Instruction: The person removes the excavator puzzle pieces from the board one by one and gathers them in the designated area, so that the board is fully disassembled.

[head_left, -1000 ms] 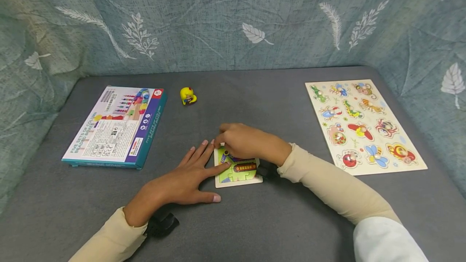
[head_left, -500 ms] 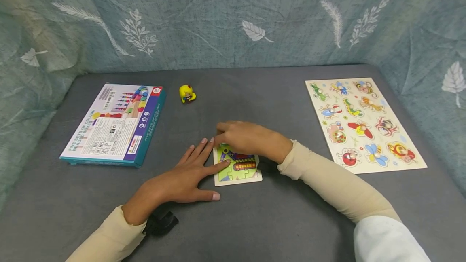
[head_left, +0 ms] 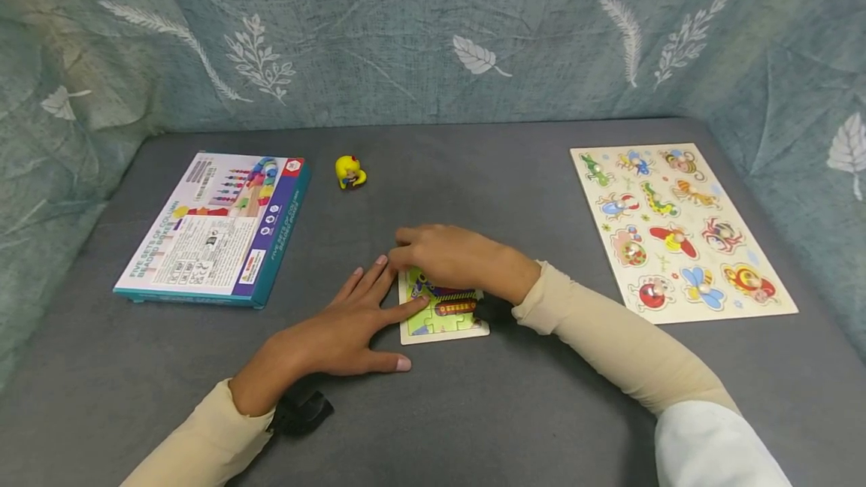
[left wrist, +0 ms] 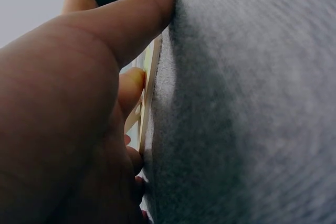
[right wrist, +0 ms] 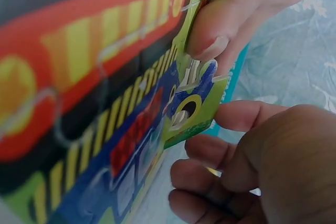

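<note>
A small jigsaw puzzle [head_left: 440,327] with a digger picture lies in a pale wooden frame before me. My left hand [head_left: 338,340] rests flat with spread fingers at its left side, the index fingertip on the picture. Over the far left corner my right hand [head_left: 456,258] is bent, its curled fingers hiding that part in the head view. In the right wrist view those fingers hold a green and blue puzzle piece [right wrist: 193,109] by its edge; the piece stands tilted out of the picture. A left fingertip [right wrist: 210,40] presses close beside it.
A boxed beaded toy [head_left: 210,231] lies at the left. Behind the puzzle stands a small yellow-haired figure [head_left: 349,173]. A wooden insect peg board [head_left: 676,239] lies at the right. Fabric [head_left: 433,36] hangs along the table's back edge.
My right hand has shifted slightly to the left at the puzzle's far left corner. The left hand stays in place.
</note>
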A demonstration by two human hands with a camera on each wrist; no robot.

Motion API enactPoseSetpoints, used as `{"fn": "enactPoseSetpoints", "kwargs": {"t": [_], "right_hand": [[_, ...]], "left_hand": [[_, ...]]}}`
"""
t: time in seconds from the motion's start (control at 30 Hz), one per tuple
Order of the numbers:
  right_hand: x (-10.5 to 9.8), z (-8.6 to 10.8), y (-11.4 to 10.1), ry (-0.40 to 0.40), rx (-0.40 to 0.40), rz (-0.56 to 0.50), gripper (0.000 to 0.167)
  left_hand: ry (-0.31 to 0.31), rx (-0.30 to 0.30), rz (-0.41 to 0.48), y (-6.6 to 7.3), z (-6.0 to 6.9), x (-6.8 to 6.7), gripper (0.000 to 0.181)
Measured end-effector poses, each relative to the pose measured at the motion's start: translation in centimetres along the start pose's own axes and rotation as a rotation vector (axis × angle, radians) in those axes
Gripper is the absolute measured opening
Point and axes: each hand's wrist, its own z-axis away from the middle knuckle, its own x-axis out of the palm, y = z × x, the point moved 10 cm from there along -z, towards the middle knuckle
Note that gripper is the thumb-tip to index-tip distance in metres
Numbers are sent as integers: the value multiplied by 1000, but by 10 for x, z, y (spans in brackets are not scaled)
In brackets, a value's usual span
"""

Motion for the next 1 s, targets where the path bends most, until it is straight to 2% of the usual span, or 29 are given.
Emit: {"fn": "enactPoseSetpoints", "kwargs": {"t": [0.17, 0.47, 0.7, 1.0], "right_hand": [[-2, 3, 4, 30, -7, -111, 26], [0, 9, 17, 45, 74, -328, 19], [1, 13, 21, 20, 91, -352, 21], [-9, 16, 15, 33, 75, -327, 10]], "left_hand": [[-4, -4, -7, -1, -1, 0, 80], [9, 5, 5, -1, -1, -1, 80], [6, 1, 7, 0, -1, -2, 80], [12, 7, 4, 0, -1, -3, 79]]}}
